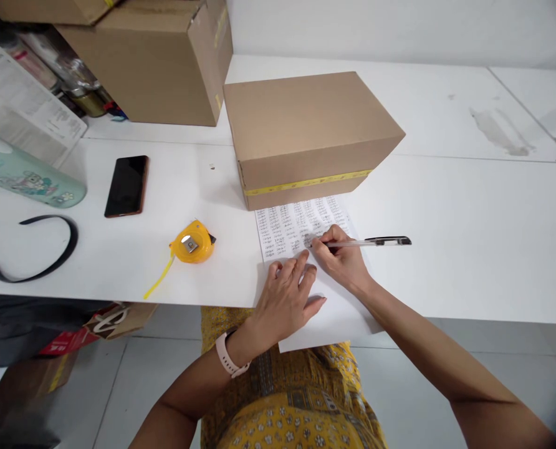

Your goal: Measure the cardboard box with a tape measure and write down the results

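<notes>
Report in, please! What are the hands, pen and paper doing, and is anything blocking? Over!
Right hand gripping pen, tip down at paper. Left hand resting on paper. Far part written on. Box hiding far edge.

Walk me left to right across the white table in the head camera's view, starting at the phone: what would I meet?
Dark phone → yellow tape measure → left hand → right hand holding a pen → greyish smudge.
</notes>
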`<action>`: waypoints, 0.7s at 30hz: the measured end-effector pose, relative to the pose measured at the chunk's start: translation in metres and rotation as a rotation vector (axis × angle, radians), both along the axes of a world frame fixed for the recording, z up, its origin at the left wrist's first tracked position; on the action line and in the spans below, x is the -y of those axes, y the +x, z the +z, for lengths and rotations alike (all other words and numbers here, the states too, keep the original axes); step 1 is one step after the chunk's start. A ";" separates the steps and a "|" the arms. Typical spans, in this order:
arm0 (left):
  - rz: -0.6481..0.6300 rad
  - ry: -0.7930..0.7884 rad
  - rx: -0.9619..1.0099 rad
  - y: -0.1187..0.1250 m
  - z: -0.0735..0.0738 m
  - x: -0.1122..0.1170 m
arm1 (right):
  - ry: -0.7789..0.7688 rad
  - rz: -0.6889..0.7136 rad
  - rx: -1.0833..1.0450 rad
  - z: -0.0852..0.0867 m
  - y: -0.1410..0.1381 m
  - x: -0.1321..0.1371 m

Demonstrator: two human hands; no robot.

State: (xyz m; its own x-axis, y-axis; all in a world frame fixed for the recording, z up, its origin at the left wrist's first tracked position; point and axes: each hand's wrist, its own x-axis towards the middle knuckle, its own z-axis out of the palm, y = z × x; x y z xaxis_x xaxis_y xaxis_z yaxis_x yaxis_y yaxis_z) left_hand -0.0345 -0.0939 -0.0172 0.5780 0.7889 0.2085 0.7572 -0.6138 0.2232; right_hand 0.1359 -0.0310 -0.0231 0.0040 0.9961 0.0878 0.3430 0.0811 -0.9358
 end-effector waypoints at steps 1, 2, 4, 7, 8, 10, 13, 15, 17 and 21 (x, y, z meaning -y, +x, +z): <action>0.001 0.003 -0.001 0.000 0.000 0.000 | 0.004 0.004 0.001 0.000 0.000 0.000; 0.002 0.005 -0.005 0.000 0.000 0.000 | 0.007 0.005 0.001 0.001 -0.001 0.000; 0.003 0.007 -0.012 0.000 0.000 0.000 | 0.005 0.001 -0.002 0.001 -0.001 0.000; 0.002 0.007 -0.023 -0.001 0.001 0.001 | -0.006 0.005 -0.014 0.001 -0.001 0.000; 0.002 0.007 -0.023 -0.001 0.001 0.001 | -0.008 0.007 -0.017 0.001 -0.001 0.000; 0.001 0.008 -0.017 0.000 0.001 0.001 | -0.011 0.003 -0.018 0.001 -0.001 0.000; 0.000 0.007 -0.005 0.000 0.001 0.001 | -0.017 -0.032 -0.022 0.001 -0.001 0.000; -0.001 0.007 -0.003 0.000 0.000 0.001 | -0.019 -0.053 -0.022 0.001 -0.001 0.000; 0.001 0.012 -0.005 -0.001 0.000 0.001 | -0.016 -0.058 -0.016 0.001 -0.001 0.000; 0.004 0.027 -0.002 -0.001 0.000 0.001 | -0.005 -0.055 -0.003 0.001 -0.001 0.000</action>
